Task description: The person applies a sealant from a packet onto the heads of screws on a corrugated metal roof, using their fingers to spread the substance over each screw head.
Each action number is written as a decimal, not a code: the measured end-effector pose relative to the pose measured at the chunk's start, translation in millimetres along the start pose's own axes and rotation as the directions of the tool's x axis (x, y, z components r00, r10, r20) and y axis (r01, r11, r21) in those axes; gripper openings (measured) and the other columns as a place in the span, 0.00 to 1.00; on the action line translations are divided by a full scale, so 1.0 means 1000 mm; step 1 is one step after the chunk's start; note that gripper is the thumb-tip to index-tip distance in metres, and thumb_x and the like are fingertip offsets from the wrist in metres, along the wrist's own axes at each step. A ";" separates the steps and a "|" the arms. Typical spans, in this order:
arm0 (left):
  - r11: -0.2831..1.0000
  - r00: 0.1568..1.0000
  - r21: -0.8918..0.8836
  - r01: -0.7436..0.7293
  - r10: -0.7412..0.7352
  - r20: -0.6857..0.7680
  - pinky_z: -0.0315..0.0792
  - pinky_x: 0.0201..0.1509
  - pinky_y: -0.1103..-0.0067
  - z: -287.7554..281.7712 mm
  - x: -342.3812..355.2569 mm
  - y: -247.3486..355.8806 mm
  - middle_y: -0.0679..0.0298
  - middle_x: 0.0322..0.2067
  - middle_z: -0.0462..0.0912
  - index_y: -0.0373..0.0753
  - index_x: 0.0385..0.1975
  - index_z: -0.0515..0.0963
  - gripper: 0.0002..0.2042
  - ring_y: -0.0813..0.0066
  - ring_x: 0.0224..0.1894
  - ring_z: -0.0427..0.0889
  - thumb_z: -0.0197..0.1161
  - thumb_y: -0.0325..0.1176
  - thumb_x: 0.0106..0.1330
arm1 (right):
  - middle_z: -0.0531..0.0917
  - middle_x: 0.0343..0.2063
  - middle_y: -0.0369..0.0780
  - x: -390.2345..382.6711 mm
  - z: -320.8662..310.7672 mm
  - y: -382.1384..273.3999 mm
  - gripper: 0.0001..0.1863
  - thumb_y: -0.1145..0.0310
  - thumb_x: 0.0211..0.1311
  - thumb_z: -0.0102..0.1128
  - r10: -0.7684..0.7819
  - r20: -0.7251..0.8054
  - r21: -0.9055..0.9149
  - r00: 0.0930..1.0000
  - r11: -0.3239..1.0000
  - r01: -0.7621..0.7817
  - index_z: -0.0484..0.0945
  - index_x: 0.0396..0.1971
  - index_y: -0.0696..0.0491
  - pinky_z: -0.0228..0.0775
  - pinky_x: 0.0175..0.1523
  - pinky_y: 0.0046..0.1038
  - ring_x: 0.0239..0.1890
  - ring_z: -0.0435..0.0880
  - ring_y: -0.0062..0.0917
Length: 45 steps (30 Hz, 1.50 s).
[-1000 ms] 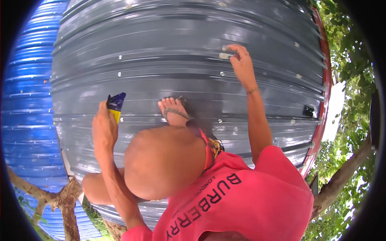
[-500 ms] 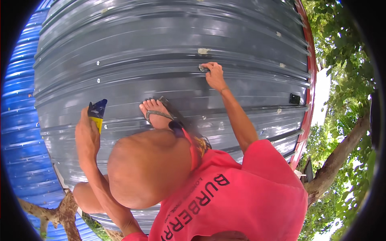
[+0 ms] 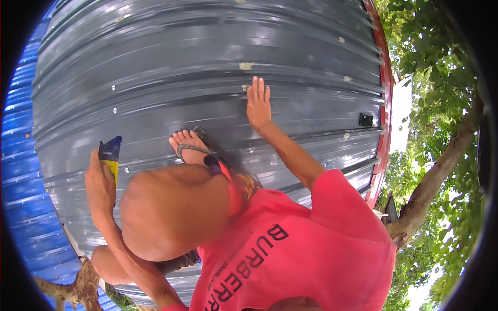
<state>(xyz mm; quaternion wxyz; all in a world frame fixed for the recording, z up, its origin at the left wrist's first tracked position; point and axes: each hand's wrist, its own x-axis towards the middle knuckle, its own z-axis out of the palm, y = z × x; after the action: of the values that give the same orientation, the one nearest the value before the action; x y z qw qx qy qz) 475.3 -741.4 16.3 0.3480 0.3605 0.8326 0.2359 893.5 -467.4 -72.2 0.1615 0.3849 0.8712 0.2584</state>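
Note:
My left hand (image 3: 100,184) is closed around a dark blue and yellow tapered package (image 3: 109,151), held above the grey ribbed metal roof (image 3: 155,111). My right hand (image 3: 258,106) lies over the roof with fingers stretched out and a little apart, holding nothing. Just beyond its fingertips, to the left, a small pale patch (image 3: 245,88) sits on a roof rib. A larger cream patch (image 3: 246,66) is farther up. Between my hands my foot in a grey thong sandal (image 3: 191,150) rests on the roof. My bent knee (image 3: 171,212) hides the roof below it.
Several pale patches and screw heads (image 3: 114,111) dot the ribs. A small black rectangular object (image 3: 366,119) lies near the roof's red edge trim (image 3: 385,83) on the right. Blue corrugated roofing (image 3: 23,181) borders the left. Tree branches (image 3: 425,186) rise beyond the right edge.
My right hand's fingers, bent and pinched at the small pale patch before, are now straightened out beside it. The whole view has shifted slightly. My left hand keeps the package.

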 end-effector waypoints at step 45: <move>0.995 0.990 0.070 -0.076 0.083 -0.116 0.68 0.51 0.53 -0.007 -0.015 -0.018 0.37 0.44 0.80 0.34 0.61 0.70 0.19 0.34 0.47 0.76 0.46 0.26 0.72 | 0.55 0.73 0.54 0.000 0.000 0.015 0.41 0.79 0.56 0.57 0.009 0.079 0.213 0.997 0.977 -0.026 0.60 0.72 0.43 0.46 0.75 0.53 0.76 0.51 0.51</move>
<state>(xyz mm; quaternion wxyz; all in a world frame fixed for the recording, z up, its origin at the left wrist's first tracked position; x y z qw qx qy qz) 469.7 -764.7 15.7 0.2760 0.3899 0.8442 0.2432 902.3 -458.3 -63.6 0.1506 0.4173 0.8836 0.1495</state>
